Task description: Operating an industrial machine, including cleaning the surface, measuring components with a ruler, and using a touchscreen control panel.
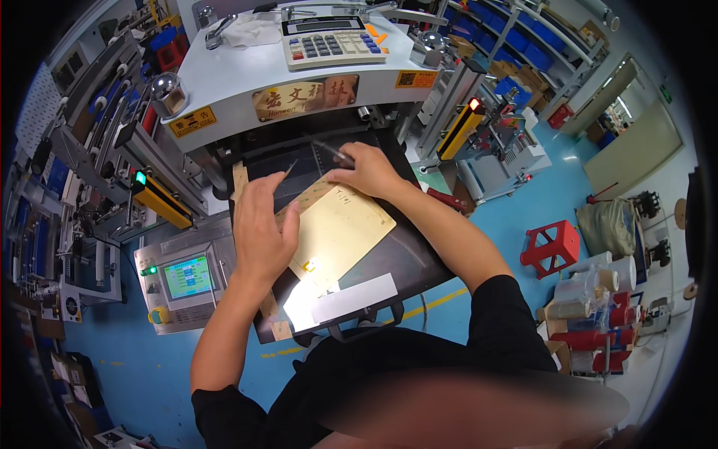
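A flat, pale yellow plate (348,232) lies at an angle on the black work table (407,258), with a brownish strip (317,194) along its far left edge. My left hand (263,224) rests at the plate's left edge, fingers extended and thumb apart. By its fingertips is a thin pointed sliver (292,166) that I cannot make out. At the plate's far corner, my right hand (368,170) is closed on a slim, dark, pen-like tool (342,157) pointing away to the left. A white strip (355,298) lies near the table's front edge.
Over the table's far side stands a white machine housing (247,71) carrying a calculator (333,45). Yellow sensor bars (161,200) flank the table on both sides. A control panel with a lit screen (188,277) sits at the left; a red stool (551,248) stands at the right.
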Demonstrator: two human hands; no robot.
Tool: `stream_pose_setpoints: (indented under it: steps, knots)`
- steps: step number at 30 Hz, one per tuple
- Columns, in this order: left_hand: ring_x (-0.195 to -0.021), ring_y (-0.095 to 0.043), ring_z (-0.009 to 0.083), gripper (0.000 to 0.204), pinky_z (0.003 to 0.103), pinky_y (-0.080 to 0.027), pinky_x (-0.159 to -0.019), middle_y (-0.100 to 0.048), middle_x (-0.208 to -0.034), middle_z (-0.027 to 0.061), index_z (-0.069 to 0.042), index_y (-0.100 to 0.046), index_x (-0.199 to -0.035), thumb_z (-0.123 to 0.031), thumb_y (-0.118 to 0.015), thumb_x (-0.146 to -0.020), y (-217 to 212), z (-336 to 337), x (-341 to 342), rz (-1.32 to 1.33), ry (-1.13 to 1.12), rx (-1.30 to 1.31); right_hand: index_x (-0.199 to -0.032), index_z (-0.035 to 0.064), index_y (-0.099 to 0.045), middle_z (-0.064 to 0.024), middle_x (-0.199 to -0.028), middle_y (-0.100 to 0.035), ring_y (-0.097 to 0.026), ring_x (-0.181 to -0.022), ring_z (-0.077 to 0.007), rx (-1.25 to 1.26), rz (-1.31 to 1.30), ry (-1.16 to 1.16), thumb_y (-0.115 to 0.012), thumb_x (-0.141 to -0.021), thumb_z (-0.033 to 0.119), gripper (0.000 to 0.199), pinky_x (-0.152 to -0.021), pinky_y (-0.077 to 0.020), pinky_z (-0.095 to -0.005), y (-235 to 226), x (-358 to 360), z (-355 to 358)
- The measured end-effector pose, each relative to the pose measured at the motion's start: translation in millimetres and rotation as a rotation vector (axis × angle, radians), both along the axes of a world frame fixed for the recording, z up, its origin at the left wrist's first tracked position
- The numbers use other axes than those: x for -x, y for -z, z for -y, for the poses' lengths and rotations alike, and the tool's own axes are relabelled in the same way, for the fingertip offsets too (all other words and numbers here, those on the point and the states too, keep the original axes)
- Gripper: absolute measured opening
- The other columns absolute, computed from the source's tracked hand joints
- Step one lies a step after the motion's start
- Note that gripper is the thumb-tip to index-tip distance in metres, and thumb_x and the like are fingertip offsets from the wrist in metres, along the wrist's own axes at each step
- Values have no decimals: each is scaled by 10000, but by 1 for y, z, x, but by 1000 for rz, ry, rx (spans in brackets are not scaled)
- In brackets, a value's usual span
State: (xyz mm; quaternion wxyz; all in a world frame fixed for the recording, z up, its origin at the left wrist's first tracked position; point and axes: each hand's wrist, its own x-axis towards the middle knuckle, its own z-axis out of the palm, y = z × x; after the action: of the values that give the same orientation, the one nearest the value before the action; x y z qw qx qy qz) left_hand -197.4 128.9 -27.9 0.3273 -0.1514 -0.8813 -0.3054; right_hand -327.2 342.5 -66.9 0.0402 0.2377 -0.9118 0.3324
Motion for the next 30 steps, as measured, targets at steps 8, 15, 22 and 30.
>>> stream_pose_setpoints:
  steps: [8, 15, 22, 30]
  knots:
    - [-808, -595, 329, 297, 385, -484, -691, -561, -915, 145, -41, -563, -1066, -40, -643, -780, -14, -18, -27, 96, 127, -109, -993, 45, -667, -15, -869, -614, -514, -676, -74, 428, 37, -408, -803, -749, 182, 311, -588, -390, -241, -76, -79, -3]
    - [-756, -630, 312, 256, 346, -513, -619, -596, -920, 144, -39, -576, -1068, -32, -627, -817, -17, -33, -51, 326, 264, -272, -835, 43, -659, 1, -690, -493, -370, -544, -78, 394, -12, -344, -737, -753, 8, 119, -504, -275, -248, -68, -104, -12]
    - [-772, -632, 222, 503, 295, -509, -686, -608, -916, 131, -62, -456, -1336, -75, -637, -867, -5, -38, -84, 559, 378, -343, -795, 6, -632, -49, -726, -568, -501, -618, -123, 369, 131, -302, -714, -734, -6, 103, -560, -390, -249, -69, -126, -34]
    - [-567, -556, 110, 255, 229, -444, -549, -600, -707, 53, -4, -571, -1097, 12, -642, -852, 34, -25, -135, 764, 114, -666, -861, 14, -601, -6, -771, -560, -479, -666, -55, 653, 606, -87, -669, -841, 40, 76, -592, -357, -200, -11, -130, -87]
